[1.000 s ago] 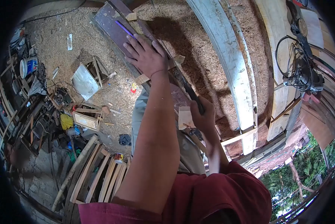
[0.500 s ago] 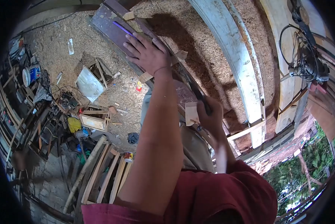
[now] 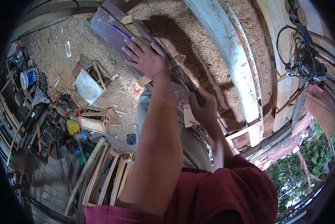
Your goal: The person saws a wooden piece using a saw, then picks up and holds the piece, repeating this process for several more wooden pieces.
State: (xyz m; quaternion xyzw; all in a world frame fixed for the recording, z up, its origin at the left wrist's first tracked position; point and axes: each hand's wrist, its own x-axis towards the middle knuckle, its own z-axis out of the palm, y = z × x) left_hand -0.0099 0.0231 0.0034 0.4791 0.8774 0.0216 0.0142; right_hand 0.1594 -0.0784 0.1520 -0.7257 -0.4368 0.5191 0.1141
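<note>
My left hand (image 3: 148, 59) lies flat with its fingers spread on a worn purple-brown board (image 3: 102, 23). A purple pen-like stick (image 3: 119, 31) rests on the board at its fingertips. My right hand (image 3: 204, 108) is closed round the dark handle of a narrow tool that looks like a hand saw (image 3: 188, 82), seen nearly edge-on. Its blade runs along the board's right side, past my left wrist. Small pale wood pieces touch the board: one block (image 3: 126, 19) near the far end and another (image 3: 188, 115) beside my right hand. The saw's teeth cannot be made out.
Shavings cover the ground. A long curved whitish plank (image 3: 231, 56) stands to the right, with a cabled power tool (image 3: 313, 69) beyond it. At left are a broken wooden box (image 3: 92, 125), a white bucket (image 3: 29, 77) and piled scrap. Wooden slats (image 3: 100, 171) lie lower left.
My right hand has moved forward along the board with the saw. My left hand stays flat on the board, and the view has shifted slightly.
</note>
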